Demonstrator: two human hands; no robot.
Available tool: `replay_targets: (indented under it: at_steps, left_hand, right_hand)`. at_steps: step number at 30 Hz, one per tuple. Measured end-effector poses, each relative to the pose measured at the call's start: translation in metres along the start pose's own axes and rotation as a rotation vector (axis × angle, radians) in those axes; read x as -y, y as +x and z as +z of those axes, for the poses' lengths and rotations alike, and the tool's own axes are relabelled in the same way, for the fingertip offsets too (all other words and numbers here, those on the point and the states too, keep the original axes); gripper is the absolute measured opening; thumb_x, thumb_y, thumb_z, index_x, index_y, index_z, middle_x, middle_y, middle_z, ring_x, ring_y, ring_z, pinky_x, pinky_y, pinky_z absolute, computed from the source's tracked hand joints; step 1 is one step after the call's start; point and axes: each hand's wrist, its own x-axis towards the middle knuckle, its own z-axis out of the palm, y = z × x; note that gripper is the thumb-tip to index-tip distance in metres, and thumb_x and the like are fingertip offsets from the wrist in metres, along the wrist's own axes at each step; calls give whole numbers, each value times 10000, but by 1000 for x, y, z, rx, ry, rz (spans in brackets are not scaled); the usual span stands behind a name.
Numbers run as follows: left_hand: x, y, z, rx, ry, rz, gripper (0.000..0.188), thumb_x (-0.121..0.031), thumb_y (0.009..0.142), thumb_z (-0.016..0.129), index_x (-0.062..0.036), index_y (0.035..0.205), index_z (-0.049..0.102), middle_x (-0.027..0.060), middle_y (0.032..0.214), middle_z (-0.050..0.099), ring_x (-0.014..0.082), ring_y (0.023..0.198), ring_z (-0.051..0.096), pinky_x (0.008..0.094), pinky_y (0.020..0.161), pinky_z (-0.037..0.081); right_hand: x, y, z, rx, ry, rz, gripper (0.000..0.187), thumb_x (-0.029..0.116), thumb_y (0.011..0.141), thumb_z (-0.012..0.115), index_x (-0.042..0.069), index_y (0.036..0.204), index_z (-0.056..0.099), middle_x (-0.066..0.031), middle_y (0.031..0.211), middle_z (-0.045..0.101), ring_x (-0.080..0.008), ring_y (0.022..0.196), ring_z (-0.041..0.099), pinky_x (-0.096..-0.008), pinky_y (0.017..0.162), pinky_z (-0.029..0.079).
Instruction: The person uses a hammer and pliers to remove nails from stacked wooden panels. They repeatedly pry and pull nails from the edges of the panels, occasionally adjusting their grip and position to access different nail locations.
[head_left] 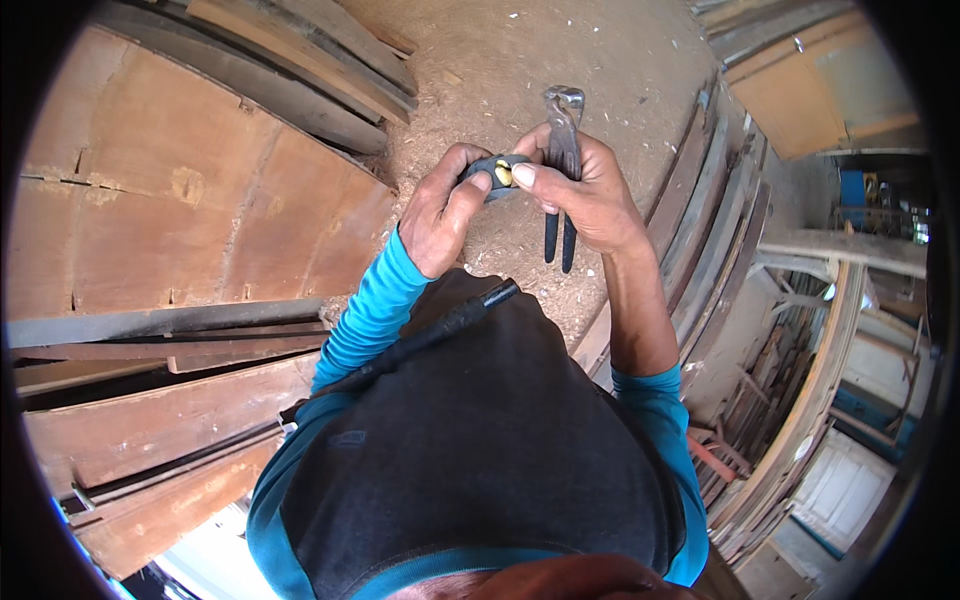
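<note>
A small dark grey, rounded object (486, 166) is pinched between the thumb and fingers of my left hand (438, 213). Its kind is unclear; a shiny yellow part (503, 175) shows at its right side. My right hand (598, 195) grips a pair of end-cutting pincers (564, 135), metal jaws pointing away from me and black handles hanging toward my body. The thumb of that same hand presses at the yellow part, so both hands meet at the small object. Along my left upper arm lies a black rod-like thing (455, 318), its rear end hidden by the sleeve.
Large brown wooden panels (200, 190) and stacked boards (300, 60) fill the left. Long planks (705, 210) lie on the right, with a wooden frame and more timber (800, 420) beyond. Wood shavings litter the brown floor (490, 50) ahead.
</note>
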Motion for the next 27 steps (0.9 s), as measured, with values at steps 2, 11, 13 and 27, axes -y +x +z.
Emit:
replay_targets:
  at_steps: [2, 11, 13, 27]
  left_hand:
    - [1, 20, -13, -58, -19, 15, 335, -268, 943, 478, 7, 1121, 548, 153, 895, 600, 233, 858, 575, 377, 795, 465]
    - [29, 90, -71, -371, -369, 73, 348, -285, 924, 440, 18, 1036, 569, 82, 867, 620, 145, 764, 553, 302, 692, 457]
    - [41, 100, -82, -378, -473, 47, 407, -350, 925, 438, 17, 1047, 565, 89, 882, 623, 160, 778, 576, 304, 708, 474]
    - [10, 115, -109, -337, -509, 179, 543, -474, 960, 511, 11, 1201, 469, 75, 930, 620, 100, 762, 596, 234, 672, 480]
  right_hand:
    - [4, 32, 2, -17, -73, 11, 116, 108, 893, 742, 23, 931, 673, 46, 708, 566, -27, 604, 471, -212, 524, 368]
    - [-7, 148, 38, 14, -82, 7, 155, 149, 927, 730, 14, 921, 653, 16, 684, 580, -47, 598, 499, -220, 525, 365]
    - [-16, 163, 40, 31, -135, -20, 157, 153, 935, 721, 16, 910, 649, 19, 675, 575, -46, 590, 497, -222, 520, 367]
    - [-19, 219, 47, 140, 62, -83, 54, -19, 879, 668, 23, 899, 641, 36, 715, 575, -30, 643, 508, -220, 568, 417]
